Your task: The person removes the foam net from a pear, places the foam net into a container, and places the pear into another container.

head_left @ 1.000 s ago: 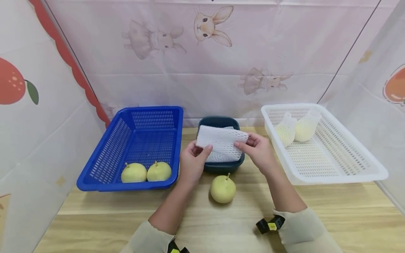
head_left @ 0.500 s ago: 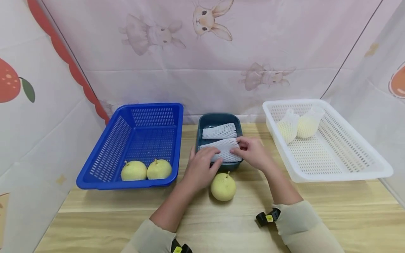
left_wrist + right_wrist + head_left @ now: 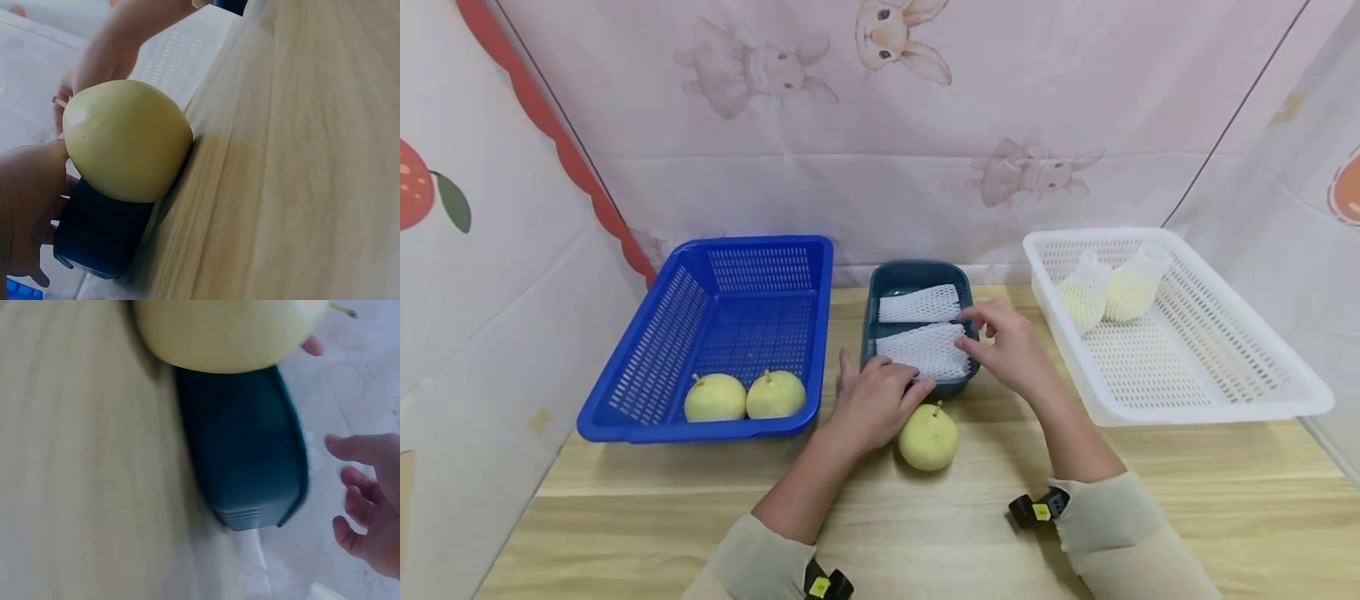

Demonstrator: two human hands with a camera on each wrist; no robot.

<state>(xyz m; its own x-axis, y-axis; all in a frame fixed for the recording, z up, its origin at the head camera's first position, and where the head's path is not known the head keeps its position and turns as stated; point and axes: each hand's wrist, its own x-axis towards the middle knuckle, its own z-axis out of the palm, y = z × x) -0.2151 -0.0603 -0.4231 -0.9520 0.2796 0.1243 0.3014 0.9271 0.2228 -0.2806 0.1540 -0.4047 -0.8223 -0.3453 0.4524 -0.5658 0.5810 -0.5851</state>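
Two white foam fruit nets lie in a small dark teal box (image 3: 917, 272); the far net (image 3: 917, 304) is flat and the near net (image 3: 928, 350) is slightly ruffled. My left hand (image 3: 871, 407) lies over the box's front left edge, fingers extended beside the near net. At that net's right end, my right hand (image 3: 1006, 348) hovers by the rim with thumb and forefinger apart; the right wrist view shows the fingers (image 3: 359, 506) loosely bent with nothing between them. A yellow-green pear (image 3: 928, 437) stands on the table just before the box, stem up.
To the left, a blue basket (image 3: 625, 433) holds two bare pears (image 3: 716, 398) along its near side. On the right is a white basket (image 3: 1210, 414) with two pears (image 3: 1082, 296) wrapped in foam nets. A printed curtain (image 3: 917, 200) hangs behind the box.
Both hands have lowered the near foam net from above the box into it, beside the other net. The right fingers have parted from it, and the left hand has drawn slightly nearer.
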